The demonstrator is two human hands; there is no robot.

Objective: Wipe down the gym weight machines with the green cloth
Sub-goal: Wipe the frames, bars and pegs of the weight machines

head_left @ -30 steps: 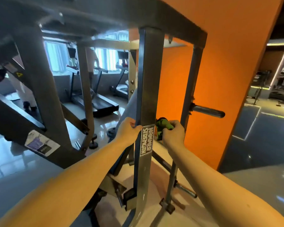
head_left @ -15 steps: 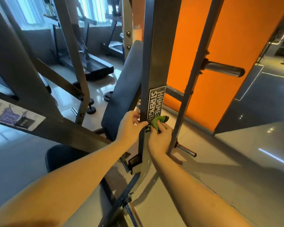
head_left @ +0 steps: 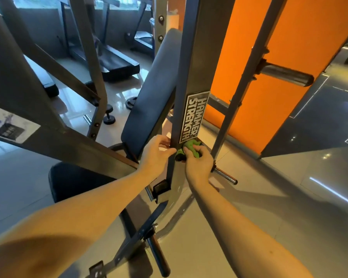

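Obs.: a person stands at the weight machine, both arms stretched to its grey upright post.

The left hand has its fingers curled round the post's left edge, with the thumb lying across the front face, below the "Hammer Strength" label.

The right hand has its fingers bunched round the green cloth. It pinches the cloth into a crumpled wad and presses it on the post's front face, directly under the label's lower edge. The left thumb tip reaches the wad; whether they actually touch cannot be told.

Surroundings: the dark back pad leans just left of the post, and the seat pad sits lower left. A chrome weight horn juts from a thinner upright to the right, in front of the orange wall.
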